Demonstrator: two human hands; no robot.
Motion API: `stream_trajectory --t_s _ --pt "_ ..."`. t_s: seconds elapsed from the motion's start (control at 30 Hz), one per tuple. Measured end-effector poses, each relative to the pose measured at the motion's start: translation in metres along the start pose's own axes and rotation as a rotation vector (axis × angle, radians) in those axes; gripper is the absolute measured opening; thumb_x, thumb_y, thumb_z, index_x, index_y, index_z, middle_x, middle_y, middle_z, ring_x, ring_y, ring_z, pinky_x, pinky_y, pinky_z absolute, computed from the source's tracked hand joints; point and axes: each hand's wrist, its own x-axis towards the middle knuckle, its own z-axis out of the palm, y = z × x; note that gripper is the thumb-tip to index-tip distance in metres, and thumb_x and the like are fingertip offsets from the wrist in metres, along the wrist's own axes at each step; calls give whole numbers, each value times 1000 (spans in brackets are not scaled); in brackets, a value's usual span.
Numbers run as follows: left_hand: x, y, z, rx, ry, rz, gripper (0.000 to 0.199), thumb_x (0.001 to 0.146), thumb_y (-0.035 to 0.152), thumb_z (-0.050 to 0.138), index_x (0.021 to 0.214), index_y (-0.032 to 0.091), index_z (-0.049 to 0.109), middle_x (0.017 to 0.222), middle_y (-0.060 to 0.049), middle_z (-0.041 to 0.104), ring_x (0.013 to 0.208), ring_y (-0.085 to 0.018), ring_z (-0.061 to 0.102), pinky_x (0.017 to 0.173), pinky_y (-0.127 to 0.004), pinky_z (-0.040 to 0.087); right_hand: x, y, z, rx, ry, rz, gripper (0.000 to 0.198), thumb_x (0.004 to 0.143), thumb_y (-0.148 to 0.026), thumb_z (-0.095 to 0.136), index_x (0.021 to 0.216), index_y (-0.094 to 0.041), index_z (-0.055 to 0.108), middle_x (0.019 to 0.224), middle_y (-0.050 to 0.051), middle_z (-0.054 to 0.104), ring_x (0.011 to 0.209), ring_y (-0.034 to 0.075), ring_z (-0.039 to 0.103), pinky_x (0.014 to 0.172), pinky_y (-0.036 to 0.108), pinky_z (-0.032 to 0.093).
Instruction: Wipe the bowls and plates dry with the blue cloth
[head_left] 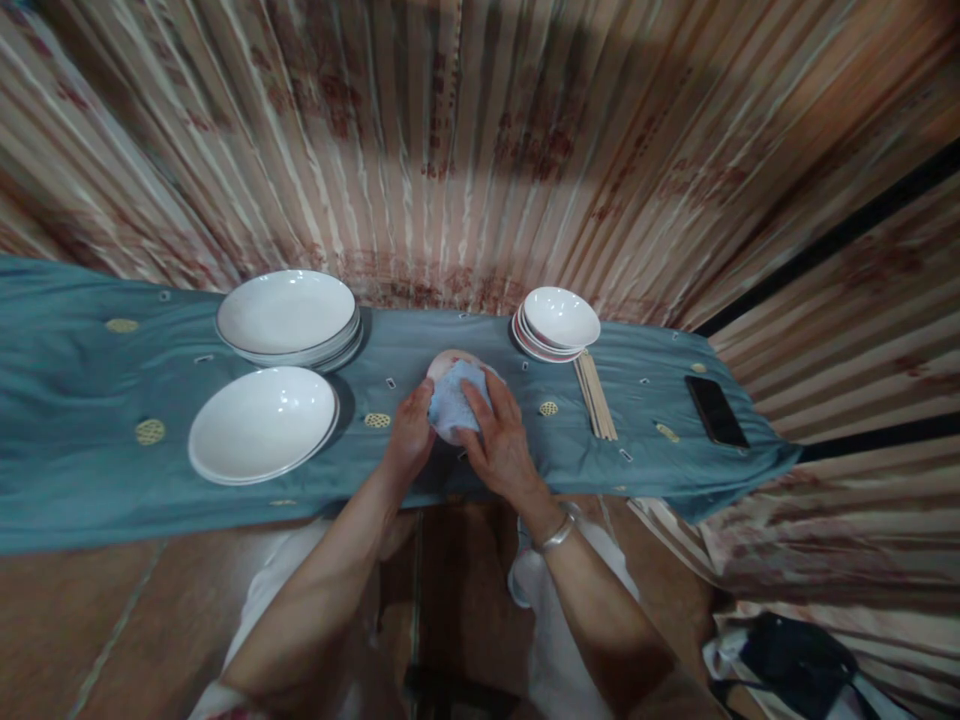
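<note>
Near the front middle of the table, my left hand grips the left edge of a small white bowl. A light blue cloth covers most of the bowl, so I cannot tell which way up it faces. My right hand presses the cloth against the bowl, its fingers curled over it from the right. Just beyond and to the right stands a stack of small bowls, white with some reddish sides. Beside that stack lies a bundle of wooden chopsticks.
On the left of the blue-green tablecloth are a stack of large white plates and shallow white bowls. A black phone lies near the right end. A pleated curtain hangs behind. A dark bag sits lower right.
</note>
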Motion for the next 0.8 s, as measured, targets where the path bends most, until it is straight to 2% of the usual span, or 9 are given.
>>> stream_trajectory --t_s 0.13,0.3,0.47,0.63,0.8 --pt "-1 -3 4 -4 2 12 23 82 41 67 77 18 69 76 -6 70 83 -23 66 80 -36 54 8 0 0 -5 -5 4 48 98 -37 42 141 -15 48 154 18 38 146 30 29 116 55 32" --pt "-4 1 10 -40 -27 -10 25 80 41 69 82 17 69 77 -6 72 87 -24 68 85 -39 54 19 11 1 22 39 55 44 100 -35 35 134 -14 53 142 17 52 137 26 44 115 48 38" --pt "-8 6 16 -122 -82 -48 39 73 47 75 89 12 69 87 -12 75 103 -31 68 92 -43 53 26 23 4 98 114 126 41 101 -31 32 130 -12 54 131 18 61 127 25 54 109 47 43" --pt "-9 8 18 -124 -70 -51 38 74 46 75 90 12 70 89 -12 77 108 -32 67 95 -44 53 30 33 3 104 79 253 34 101 -22 33 124 -13 56 116 18 69 110 25 65 93 39 53" --pt "-8 7 17 -125 -51 -53 37 75 45 74 90 12 71 87 -12 77 108 -31 68 96 -43 53 22 37 2 97 65 335 34 102 -23 31 121 -14 57 106 17 72 98 24 70 83 36 55"
